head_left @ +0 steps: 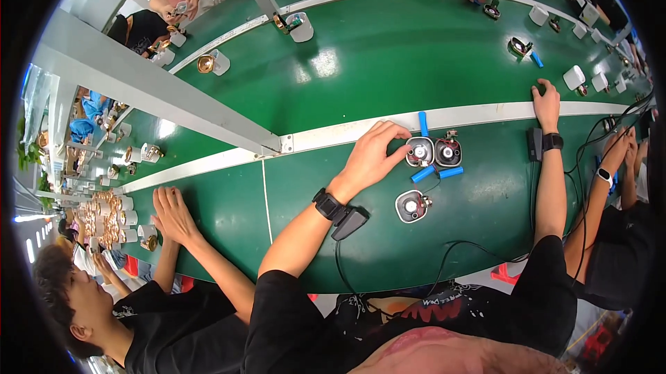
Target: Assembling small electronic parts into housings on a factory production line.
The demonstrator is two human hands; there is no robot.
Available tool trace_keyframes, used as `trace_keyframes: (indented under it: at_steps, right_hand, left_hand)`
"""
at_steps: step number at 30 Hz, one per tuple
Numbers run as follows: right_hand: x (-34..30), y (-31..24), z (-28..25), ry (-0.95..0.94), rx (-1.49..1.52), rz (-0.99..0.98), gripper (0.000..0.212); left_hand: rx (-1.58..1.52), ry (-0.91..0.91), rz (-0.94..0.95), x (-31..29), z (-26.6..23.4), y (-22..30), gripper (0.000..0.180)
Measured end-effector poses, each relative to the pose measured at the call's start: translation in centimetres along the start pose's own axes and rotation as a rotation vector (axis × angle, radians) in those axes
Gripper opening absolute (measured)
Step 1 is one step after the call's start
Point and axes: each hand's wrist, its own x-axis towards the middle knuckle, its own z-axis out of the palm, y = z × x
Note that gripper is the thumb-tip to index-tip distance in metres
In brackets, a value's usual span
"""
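Note:
My left hand [374, 153] lies by the white rail with its fingers apart, the thumb reaching the left side of a speaker unit [420, 153] in a light rounded housing. Whether it touches the housing is hard to tell. A second speaker unit [448, 153] stands right beside the first, and a third speaker unit [412, 206] lies nearer to me. Blue cylinders that look like batteries [423, 174] lie just below the pair, and another blue cylinder [422, 123] rests above it. Farther right, my right hand [547, 106] rests over the rail, fingers loosely stretched, holding nothing visible.
Beyond the rail [479, 113] runs a green belt [388, 48] carrying white cups [574, 77] and loose units. A grey post [159, 86] slants across the left. Black cables [458, 243] trail over the near table. Co-workers sit left and right; others work across the belt.

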Motion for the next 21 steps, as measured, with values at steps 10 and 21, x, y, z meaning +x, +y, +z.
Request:
trace_keyframes:
  at_steps: [10,21]
  right_hand:
    - [0.0,0.0,-0.1,0.022,0.064,-0.079,0.021]
    - [0.0,0.1,-0.3,-0.022,0.196,-0.125,0.015]
  left_hand:
    - [-0.003,0.001,0.005,0.3,0.1,0.2,0.019]
    - [0.0,0.006,-0.001,0.1,0.1,0.3,0.019]
